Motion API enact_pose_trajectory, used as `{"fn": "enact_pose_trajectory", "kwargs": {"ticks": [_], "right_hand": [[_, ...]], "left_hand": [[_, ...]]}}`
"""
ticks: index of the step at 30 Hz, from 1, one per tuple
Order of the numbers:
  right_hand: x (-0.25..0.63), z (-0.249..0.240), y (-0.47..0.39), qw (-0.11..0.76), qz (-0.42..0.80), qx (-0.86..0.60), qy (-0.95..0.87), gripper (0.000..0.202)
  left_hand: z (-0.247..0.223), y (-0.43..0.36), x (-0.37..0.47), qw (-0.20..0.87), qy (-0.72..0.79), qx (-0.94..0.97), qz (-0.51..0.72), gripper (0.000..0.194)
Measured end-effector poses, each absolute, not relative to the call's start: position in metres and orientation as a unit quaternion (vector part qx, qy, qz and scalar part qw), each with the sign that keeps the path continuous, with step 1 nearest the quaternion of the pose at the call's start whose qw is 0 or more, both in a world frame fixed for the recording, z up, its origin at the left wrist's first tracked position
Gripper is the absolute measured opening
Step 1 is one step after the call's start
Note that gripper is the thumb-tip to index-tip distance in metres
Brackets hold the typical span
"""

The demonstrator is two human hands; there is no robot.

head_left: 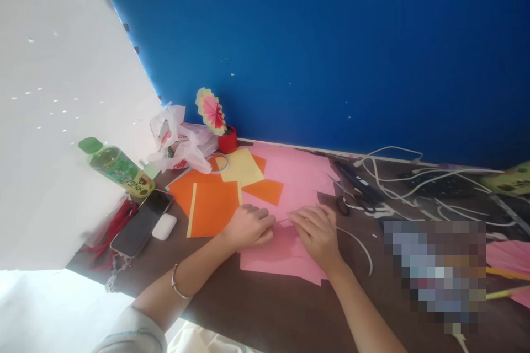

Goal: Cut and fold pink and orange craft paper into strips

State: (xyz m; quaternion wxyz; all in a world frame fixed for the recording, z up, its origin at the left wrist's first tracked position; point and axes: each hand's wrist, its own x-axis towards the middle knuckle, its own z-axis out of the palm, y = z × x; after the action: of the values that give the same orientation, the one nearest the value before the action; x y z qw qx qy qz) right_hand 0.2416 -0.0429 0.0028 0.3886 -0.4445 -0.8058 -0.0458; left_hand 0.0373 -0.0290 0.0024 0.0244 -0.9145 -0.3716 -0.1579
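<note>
Over a large sheet of pink paper (273,260), my left hand (252,226) is closed, with its fingers curled down. My right hand (315,231) is beside it, fingers bent and pressed together. A thin white wire (359,244) curves out from behind my right hand onto the brown table, and a faint pale line shows between the two hands. What lies inside my left fingers is hidden. Left of my left hand are an orange paper square (213,212) with yellow edges, a yellow paper (244,168) and an orange paper piece (265,191).
Scissors (343,205), white cables (387,183) and a dark pouch-like thing (359,182) lie right. A green-capped bottle (120,168), phone (143,223), white earbud case (164,226), plastic bag (182,143) and paper flower (211,110) in a red tape roll (228,140) are left.
</note>
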Motion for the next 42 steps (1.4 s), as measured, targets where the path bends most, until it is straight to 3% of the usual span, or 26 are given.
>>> {"fn": "enact_pose_trajectory", "kwargs": {"ticks": [10, 12, 17, 20, 26, 29, 34, 42], "right_hand": [[0.286, -0.004, -0.026, 0.514, -0.15, -0.517, -0.668, 0.016], [0.286, -0.004, -0.027, 0.518, -0.185, -0.527, -0.648, 0.015], [0.26, -0.003, -0.041, 0.45, -0.168, -0.447, -0.754, 0.024], [0.247, 0.002, -0.05, 0.411, -0.149, -0.394, -0.808, 0.031], [0.24, 0.0, -0.049, 0.438, -0.052, -0.447, -0.778, 0.041], [0.233, -0.004, -0.048, 0.498, 0.126, -0.542, -0.665, 0.056], [0.221, -0.001, -0.05, 0.55, 0.39, -0.564, -0.477, 0.057], [0.221, 0.008, -0.05, 0.564, 0.419, -0.535, -0.468, 0.049]], "left_hand": [[0.003, -0.024, 0.027, -0.043, -0.421, -0.888, -0.177, 0.012], [0.004, -0.026, 0.028, -0.132, -0.444, -0.858, -0.219, 0.015], [0.01, -0.029, 0.036, -0.509, -0.401, -0.674, -0.355, 0.03], [0.008, -0.025, 0.039, -0.612, -0.396, -0.552, -0.405, 0.041], [0.002, -0.019, 0.041, -0.592, -0.478, -0.489, -0.426, 0.043], [0.003, -0.02, 0.042, -0.605, -0.461, -0.486, -0.431, 0.045], [-0.001, -0.019, 0.04, -0.646, -0.429, -0.449, -0.444, 0.042], [-0.011, -0.016, 0.04, -0.664, -0.39, -0.37, -0.52, 0.042]]}}
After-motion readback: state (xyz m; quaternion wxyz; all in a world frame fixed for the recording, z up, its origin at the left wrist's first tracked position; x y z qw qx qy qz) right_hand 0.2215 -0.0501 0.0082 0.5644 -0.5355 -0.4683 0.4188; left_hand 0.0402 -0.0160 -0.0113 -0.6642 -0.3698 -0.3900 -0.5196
